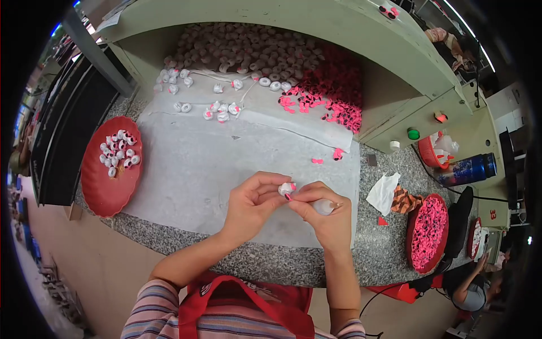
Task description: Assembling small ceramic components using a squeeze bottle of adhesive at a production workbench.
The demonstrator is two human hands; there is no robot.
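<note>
Over the paper-covered worktop, my left hand (pixel 254 203) pinches a small white rounded piece with pink patches (pixel 286 188) between thumb and fingers. My right hand (pixel 328 221) meets it from the other side, thumb and forefinger closed on a tiny pink-and-black part (pixel 288 197) that touches or nearly touches the white piece. A whitish translucent squeeze bottle with a thin tip (pixel 323 207) is also tucked in the right hand. Just beyond the hands lie a loose pink part (pixel 317 161) and a pink-and-black one (pixel 338 154).
A red scalloped tray (pixel 93 169) of finished-looking white pieces stands left. At the back are heaped white pieces (pixel 237 48) and pink parts (pixel 339 79). To the right are a tray of pink parts (pixel 428 231), a white cloth (pixel 384 191) and a blue can (pixel 468 169).
</note>
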